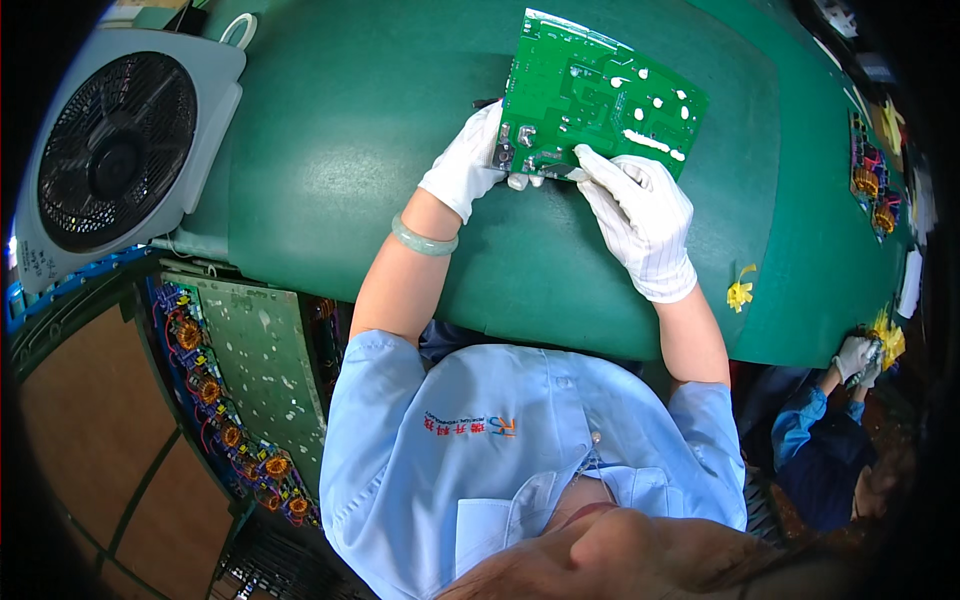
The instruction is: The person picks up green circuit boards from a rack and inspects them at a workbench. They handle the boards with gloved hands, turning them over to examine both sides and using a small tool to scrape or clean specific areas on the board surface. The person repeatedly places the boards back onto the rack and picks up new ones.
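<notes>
A green circuit board (590,90) is tilted above the green tabletop, its face dotted with white blobs and one long white streak. My left hand (478,155), in a white glove, grips the board's lower left corner, with some fingers tucked beneath it. Dark and metallic parts sit along that corner. My right hand (640,215), also gloved in white, is by the board's lower edge with thumb and fingers pinched together. A small greyish piece (575,173) shows at those fingertips; its kind cannot be made out. The board hides what lies under it.
A grey box fan (120,150) stands at the far left. Below it, a rack holds several boards with copper coils (207,388). A yellow scrap (739,290) lies on the green table (330,200). More coil boards (870,180) are at right, near a co-worker's gloved hands (857,360).
</notes>
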`<state>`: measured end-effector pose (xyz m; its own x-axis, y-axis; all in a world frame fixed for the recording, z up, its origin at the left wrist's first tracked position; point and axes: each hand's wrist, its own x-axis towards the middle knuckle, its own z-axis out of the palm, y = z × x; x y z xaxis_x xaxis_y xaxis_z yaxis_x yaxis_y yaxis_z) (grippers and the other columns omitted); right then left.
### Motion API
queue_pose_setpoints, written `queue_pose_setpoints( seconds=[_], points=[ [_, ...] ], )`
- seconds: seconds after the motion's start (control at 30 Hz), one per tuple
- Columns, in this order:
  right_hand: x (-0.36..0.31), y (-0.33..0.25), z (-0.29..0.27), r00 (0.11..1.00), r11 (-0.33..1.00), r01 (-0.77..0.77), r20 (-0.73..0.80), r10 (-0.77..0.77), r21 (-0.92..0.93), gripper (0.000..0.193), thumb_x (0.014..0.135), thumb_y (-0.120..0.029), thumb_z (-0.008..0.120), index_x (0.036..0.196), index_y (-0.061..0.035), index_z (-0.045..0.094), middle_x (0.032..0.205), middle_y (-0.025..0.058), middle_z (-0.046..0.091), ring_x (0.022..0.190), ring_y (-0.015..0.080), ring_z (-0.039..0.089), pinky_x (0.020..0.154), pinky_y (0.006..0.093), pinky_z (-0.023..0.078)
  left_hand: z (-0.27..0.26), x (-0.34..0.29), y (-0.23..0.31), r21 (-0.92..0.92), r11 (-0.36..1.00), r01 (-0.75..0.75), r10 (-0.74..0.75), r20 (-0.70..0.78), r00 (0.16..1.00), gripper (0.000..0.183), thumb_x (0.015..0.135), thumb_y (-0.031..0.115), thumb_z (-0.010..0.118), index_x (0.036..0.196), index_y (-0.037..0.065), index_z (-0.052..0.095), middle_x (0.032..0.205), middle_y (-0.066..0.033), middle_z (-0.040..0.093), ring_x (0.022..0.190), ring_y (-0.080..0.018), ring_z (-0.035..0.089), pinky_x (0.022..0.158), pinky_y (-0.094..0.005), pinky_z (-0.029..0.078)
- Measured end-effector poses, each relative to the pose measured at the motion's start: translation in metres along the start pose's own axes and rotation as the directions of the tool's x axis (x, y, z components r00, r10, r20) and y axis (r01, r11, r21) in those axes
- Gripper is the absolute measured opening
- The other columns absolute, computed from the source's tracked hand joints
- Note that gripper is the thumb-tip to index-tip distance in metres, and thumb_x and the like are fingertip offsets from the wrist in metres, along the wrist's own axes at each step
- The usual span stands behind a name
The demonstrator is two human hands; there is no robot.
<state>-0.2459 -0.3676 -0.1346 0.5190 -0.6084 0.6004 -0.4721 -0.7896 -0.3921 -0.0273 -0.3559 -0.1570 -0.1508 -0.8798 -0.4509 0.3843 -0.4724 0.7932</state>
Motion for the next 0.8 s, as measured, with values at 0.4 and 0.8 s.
queue_pose_setpoints(
  seconds=[0.4,0.8],
  points=[
    [-0.0039,-0.0074,0.0001,0.998,0.992,0.066,-0.018,-0.068,-0.108,0.040,0.075,-0.015,0.080,0.114,-0.0174,0.073,0.084,0.0016,0.060,0.068,0.0159,0.060,0.053,0.0291,0.046,0.0002,-0.0002,-0.0009,-0.035,0.999,0.000,0.000,0.000,1.000,0.043,0.098,0.047,0.048,0.101,0.005,0.059,0.080,-0.0101,0.068,0.055,-0.0194,0.063,0.040,-0.0284,0.043],
    [-0.0044,-0.0072,0.0029,0.999,0.998,0.034,-0.020,-0.035,-0.044,0.036,0.075,-0.015,0.080,0.110,-0.0152,0.073,0.082,0.0019,0.061,0.068,0.0168,0.061,0.054,0.0287,0.047,-0.0008,0.0029,-0.0023,0.024,1.000,-0.002,0.002,-0.011,1.000,0.044,0.099,0.046,0.046,0.102,0.004,0.059,0.078,-0.0114,0.067,0.055,-0.0213,0.063,0.039,-0.0280,0.041]
  ],
)
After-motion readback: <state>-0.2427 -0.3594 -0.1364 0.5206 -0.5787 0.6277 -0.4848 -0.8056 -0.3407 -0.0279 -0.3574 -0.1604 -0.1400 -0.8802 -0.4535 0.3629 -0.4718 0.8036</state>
